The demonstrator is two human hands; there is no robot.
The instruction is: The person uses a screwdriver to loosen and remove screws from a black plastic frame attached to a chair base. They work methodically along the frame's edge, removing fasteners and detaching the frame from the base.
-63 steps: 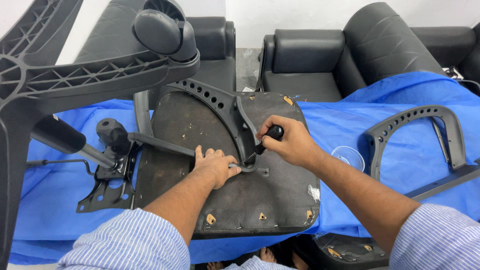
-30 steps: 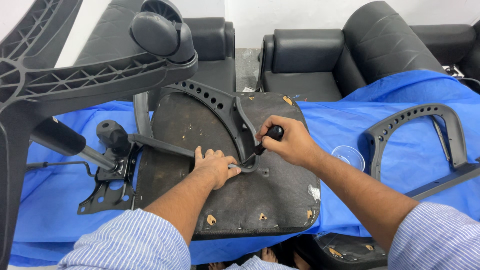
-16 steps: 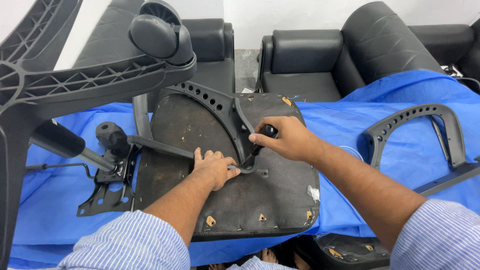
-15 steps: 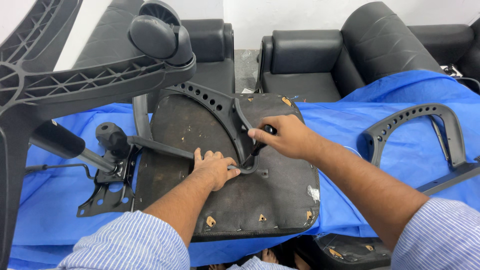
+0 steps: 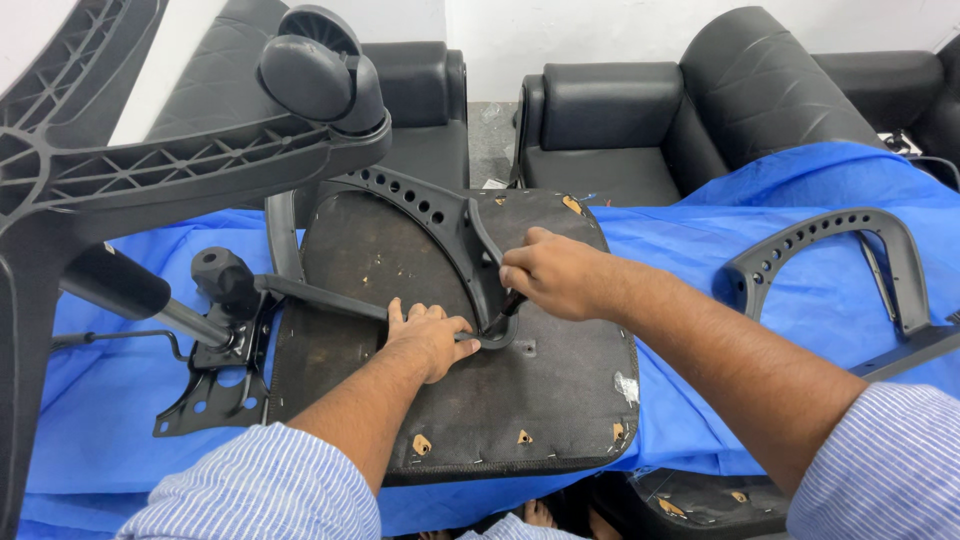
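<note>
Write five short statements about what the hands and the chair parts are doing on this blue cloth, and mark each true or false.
1. The right hand grips a screwdriver pointed down at the armrest bracket. True.
2. The left hand lies flat on the upturned seat base. True.
3. The seat base rests on a red cloth. False: the blue cloth is under it.
4. A second armrest lies to the right. True.
5. The caster wheel lies under the left hand. False: it sits up at top left.
</note>
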